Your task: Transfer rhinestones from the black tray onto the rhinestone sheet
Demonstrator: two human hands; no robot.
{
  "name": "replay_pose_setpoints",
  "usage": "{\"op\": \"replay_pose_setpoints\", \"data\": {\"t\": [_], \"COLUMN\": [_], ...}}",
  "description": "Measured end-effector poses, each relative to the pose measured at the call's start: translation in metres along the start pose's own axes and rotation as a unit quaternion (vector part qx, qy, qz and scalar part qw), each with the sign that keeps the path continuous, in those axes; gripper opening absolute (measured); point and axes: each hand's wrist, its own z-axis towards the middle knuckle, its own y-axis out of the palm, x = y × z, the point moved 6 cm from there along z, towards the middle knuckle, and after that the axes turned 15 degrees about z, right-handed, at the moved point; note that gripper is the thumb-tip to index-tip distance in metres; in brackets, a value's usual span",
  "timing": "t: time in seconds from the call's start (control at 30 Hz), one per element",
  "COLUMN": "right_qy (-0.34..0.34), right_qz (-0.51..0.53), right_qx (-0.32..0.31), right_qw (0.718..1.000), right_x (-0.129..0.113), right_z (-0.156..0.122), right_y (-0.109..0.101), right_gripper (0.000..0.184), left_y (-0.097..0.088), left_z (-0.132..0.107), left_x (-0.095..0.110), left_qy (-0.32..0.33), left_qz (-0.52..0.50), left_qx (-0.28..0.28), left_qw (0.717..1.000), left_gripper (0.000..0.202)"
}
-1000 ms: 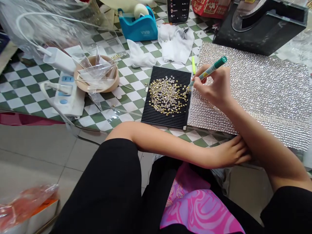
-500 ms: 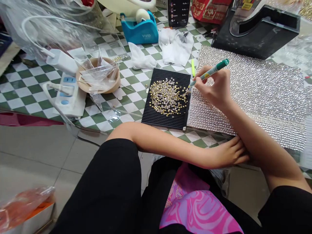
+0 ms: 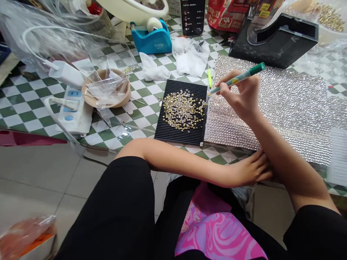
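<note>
My right hand [image 3: 242, 94] is closed round a green pen tool [image 3: 238, 77], whose tip points at the near left corner of a rhinestone sheet [image 3: 284, 104], just right of a black ridged tray [image 3: 173, 133]. A pile of gold and clear rhinestones [image 3: 183, 109] lies on that tray. My left hand [image 3: 251, 169] rests below the table edge against my right forearm, its fingers stretched out and holding nothing.
On the green-checked table stand a blue tape dispenser [image 3: 153, 38], white cloths [image 3: 189, 57], a wooden bowl with clear bags [image 3: 107, 88], a power strip [image 3: 72, 112], a phone [image 3: 192, 12] and a black stand [image 3: 273, 39]. A yellow pen [image 3: 209, 78] lies beside the tray.
The pen tip has lifted off the rhinestone pile and shifted right to the sheet's edge. My left hand has stayed put.
</note>
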Motion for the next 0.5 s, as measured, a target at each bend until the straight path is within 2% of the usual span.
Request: {"op": "replay_pose_setpoints", "data": {"t": [0.13, 0.3, 0.5], "right_qy": [-0.009, -0.007, 0.01], "right_qz": [0.025, -0.006, -0.012], "right_qx": [0.015, -0.072, -0.088], "right_qw": [1.0, 0.997, 0.996], "right_x": [-0.006, -0.006, -0.003], "right_z": [-0.005, -0.008, -0.008], "right_y": [-0.012, 0.007, 0.015], "right_gripper": [0.008, 0.008, 0.009], "left_y": [-0.001, -0.003, -0.001], "left_z": [-0.001, -0.001, 0.001], "left_x": [-0.002, -0.003, -0.002], "left_qy": [-0.027, -0.031, -0.017], "left_qz": [0.018, 0.017, -0.003], "left_qx": [0.002, 0.017, -0.002], "left_qw": [0.999, 0.999, 1.0], "left_gripper": [0.047, 0.045, 0.047]}}
